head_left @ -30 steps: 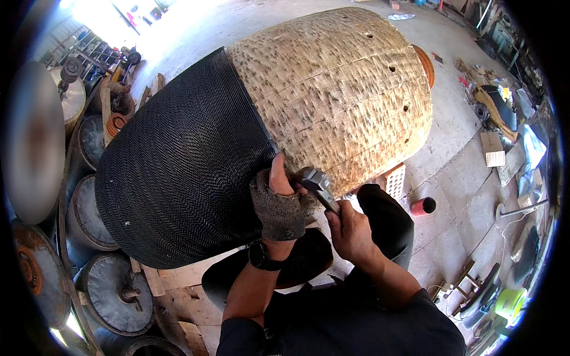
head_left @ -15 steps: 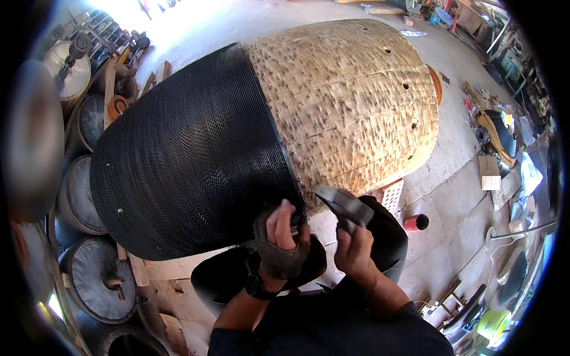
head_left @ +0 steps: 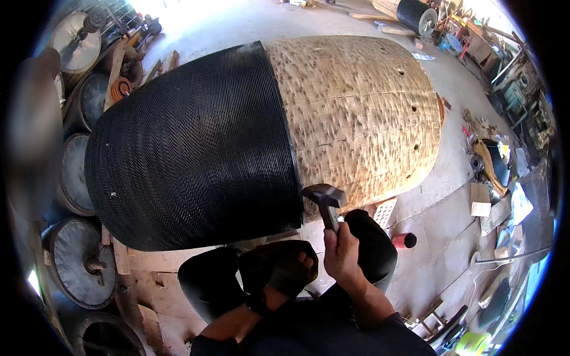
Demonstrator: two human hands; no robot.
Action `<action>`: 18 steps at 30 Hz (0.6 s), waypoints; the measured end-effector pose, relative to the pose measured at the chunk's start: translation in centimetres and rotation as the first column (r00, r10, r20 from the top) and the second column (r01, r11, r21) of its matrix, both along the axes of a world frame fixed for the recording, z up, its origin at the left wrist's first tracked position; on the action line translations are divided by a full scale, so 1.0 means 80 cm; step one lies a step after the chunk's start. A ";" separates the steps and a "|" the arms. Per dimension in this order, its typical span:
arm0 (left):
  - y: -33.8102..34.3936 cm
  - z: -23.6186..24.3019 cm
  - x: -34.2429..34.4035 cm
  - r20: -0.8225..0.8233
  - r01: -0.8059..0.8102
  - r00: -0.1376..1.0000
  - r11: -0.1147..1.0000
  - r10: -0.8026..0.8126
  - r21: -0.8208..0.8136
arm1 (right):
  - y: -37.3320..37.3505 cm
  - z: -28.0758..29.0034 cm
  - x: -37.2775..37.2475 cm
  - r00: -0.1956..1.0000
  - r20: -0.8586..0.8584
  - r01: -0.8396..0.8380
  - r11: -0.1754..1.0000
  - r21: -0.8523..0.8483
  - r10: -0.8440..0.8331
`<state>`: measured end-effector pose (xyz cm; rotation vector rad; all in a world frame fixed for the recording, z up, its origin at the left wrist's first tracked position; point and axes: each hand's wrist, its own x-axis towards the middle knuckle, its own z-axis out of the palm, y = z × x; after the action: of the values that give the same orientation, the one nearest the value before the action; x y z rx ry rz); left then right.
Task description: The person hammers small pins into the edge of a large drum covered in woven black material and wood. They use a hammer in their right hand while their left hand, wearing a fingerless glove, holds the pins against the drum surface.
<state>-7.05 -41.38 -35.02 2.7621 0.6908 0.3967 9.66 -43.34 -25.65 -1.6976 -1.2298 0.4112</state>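
A hammer [head_left: 327, 215] stands in my closed right hand [head_left: 342, 256], head up. Its head is close to the near end of the seam on a big barrel-shaped roller. Black ridged sheet [head_left: 196, 148] wraps the roller's left part; on the right, pitted pale wood [head_left: 356, 101] is bare, with several dark holes near its end. My left hand [head_left: 294, 274], in a dark fingerless glove, rests low over my lap, off the roller. Its fingers are curled in; whatever they may hold is hidden.
Several grey-ended drums [head_left: 83, 264] line the left side. A red cylinder with a dark end [head_left: 405, 240] lies right of my knee, near a perforated brick [head_left: 385, 212] by the roller. Cardboard, wood scraps and tools clutter the far right; another black roller [head_left: 417, 16] lies behind.
My left hand has dropped from the sheet's near edge to my lap, its fingers curling. The hammer has swung left and upright, its head now by the seam. The view has shifted slightly.
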 end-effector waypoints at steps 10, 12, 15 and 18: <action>0.006 0.057 0.008 -0.221 0.158 0.967 0.979 -0.128 0.125 | 0.001 -0.001 -0.002 0.997 0.052 0.052 0.998 -0.028 -0.051; 0.006 0.048 0.006 -0.199 0.168 0.970 0.975 -0.137 0.147 | -0.011 0.004 -0.008 0.994 -0.093 0.062 0.995 0.080 -0.055; 0.002 0.060 0.007 -0.205 0.115 0.975 0.984 -0.086 0.135 | -0.019 0.020 -0.011 0.990 -0.141 0.076 0.869 0.489 -0.008; -0.003 0.045 0.012 -0.159 -0.007 0.987 0.995 0.022 0.099 | 0.001 0.007 -0.005 0.997 0.055 0.044 0.973 0.226 -0.057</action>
<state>-6.10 -41.61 -31.42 2.9074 0.7482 0.2186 9.30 -43.30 -25.13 -1.5533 -1.2259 0.1823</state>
